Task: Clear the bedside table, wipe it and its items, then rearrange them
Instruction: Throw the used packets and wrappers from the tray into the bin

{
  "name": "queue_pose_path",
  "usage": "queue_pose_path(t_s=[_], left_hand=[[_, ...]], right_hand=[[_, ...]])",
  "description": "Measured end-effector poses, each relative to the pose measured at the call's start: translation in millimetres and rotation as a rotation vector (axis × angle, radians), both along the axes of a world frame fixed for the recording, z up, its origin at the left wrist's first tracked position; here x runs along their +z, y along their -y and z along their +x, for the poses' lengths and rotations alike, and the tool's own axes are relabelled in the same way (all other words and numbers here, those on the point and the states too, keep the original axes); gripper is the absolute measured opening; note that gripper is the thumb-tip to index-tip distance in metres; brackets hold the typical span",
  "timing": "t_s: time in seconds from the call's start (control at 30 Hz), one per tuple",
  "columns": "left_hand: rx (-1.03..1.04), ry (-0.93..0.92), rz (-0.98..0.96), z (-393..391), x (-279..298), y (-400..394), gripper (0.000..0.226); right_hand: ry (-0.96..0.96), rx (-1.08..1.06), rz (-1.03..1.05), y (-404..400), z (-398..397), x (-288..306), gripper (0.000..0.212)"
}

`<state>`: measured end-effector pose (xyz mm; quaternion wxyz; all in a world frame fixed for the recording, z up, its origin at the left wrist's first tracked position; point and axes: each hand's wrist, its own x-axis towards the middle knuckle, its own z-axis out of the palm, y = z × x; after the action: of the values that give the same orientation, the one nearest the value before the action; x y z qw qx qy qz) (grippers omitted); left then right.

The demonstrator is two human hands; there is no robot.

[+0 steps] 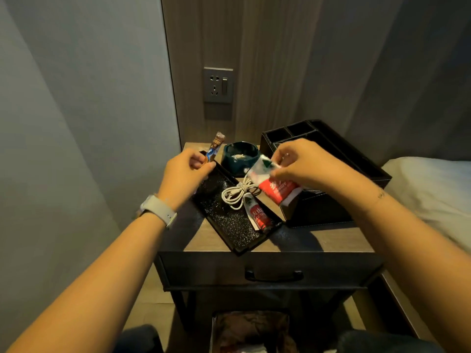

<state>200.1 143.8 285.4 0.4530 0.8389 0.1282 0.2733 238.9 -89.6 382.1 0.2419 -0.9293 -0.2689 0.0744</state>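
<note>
Grey walls and a wood panel with a wall socket stand behind the bedside table; a bed lies to its right; a bin sits below the drawer. On the tabletop I see a black tray set at an angle, a dark green ashtray behind it, and a black organizer box on the right side. A coiled white cable and a small red-and-white sachet lie in the tray. My left hand hovers over the tray's far end, fingers curled, pinching a long thin packet that stands tilted upward; a pale watch sits on that wrist. My right hand is above the tray and box front, fingers curled round red-and-white sachets, blurred; I cannot tell how many.
</note>
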Motion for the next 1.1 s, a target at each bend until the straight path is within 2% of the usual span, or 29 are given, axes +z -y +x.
queue_pose_path(t_s=[0.1,0.17,0.27,0.3,0.37,0.47,0.57,0.67,0.8,0.97,1.1], left_hand=[[-0.025,0.001,-0.061,-15.4,-3.2,3.2,0.022],[-0.028,-0.013,-0.110,-21.8,-5.4,2.7,0.021],[-0.033,-0.016,-0.140,-29.3,-9.0,4.3,0.020],[-0.039,-0.012,-0.149,-31.5,-9.9,5.6,0.019],[-0.051,-0.007,-0.177,-35.3,-11.2,8.8,0.019],[-0.049,-0.001,-0.203,-39.8,-11.1,12.6,0.016],[-0.060,0.014,-0.234,-46.0,-8.5,17.0,0.015],[-0.069,0.004,-0.239,-54.1,-3.6,19.3,0.016],[-0.082,-0.032,-0.327,-69.1,7.2,22.4,0.020],[-0.158,-0.076,-0.502,-98.9,17.8,44.4,0.026],[-0.175,-0.066,-0.563,-133.7,9.1,73.1,0.020]], right_hand=[[-0.238,0.025,-0.017,-4.5,-7.0,-19.1,0.037],[-0.303,-0.014,-0.058,-13.3,-7.3,-36.3,0.046],[-0.078,-0.083,-0.270,-27.5,-3.7,-57.9,0.021],[-0.021,-0.100,-0.339,-31.3,-4.3,-60.4,0.019],[-0.015,-0.094,-0.434,-36.7,-7.9,-61.1,0.026],[-0.042,-0.088,-0.457,-40.8,-11.6,-65.1,0.030],[-0.021,-0.131,-0.413,-42.0,-14.0,-77.4,0.039],[0.053,-0.177,-0.335,-41.1,-14.4,-84.5,0.022],[0.109,-0.212,-0.186,-24.4,-21.0,-72.6,0.022],[0.008,-0.243,0.094,23.4,-50.6,-51.2,0.019],[-0.034,-0.267,0.275,66.4,-84.2,-56.3,0.017]])
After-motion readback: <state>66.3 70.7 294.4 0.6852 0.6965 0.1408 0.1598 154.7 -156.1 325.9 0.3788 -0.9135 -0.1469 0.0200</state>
